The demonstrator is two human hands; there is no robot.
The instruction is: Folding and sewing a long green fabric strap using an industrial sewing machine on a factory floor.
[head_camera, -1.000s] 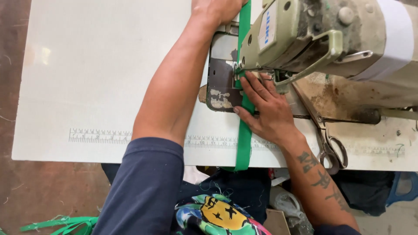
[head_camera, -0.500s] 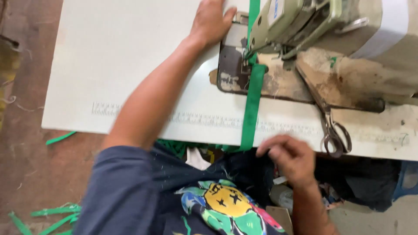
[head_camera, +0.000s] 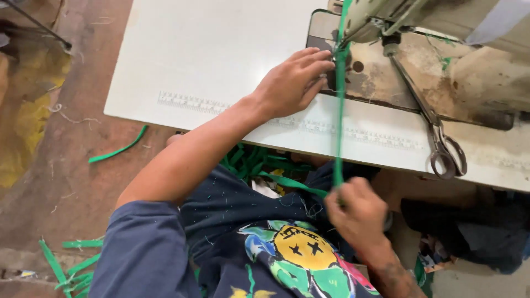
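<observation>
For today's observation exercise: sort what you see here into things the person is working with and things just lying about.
In use:
- green strap, running taut from the machine down to the lap
- left hand, beside the strap on the machine bed
- right hand, gripping the strap's lower end
- sewing machine

Lying about:
- scissors on the white table
- green offcuts on the floor

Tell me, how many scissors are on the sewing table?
1. The scissors lie on the white table, right of the green strap, blades pointing up toward the sewing machine. Others may be hidden out of frame.
</observation>
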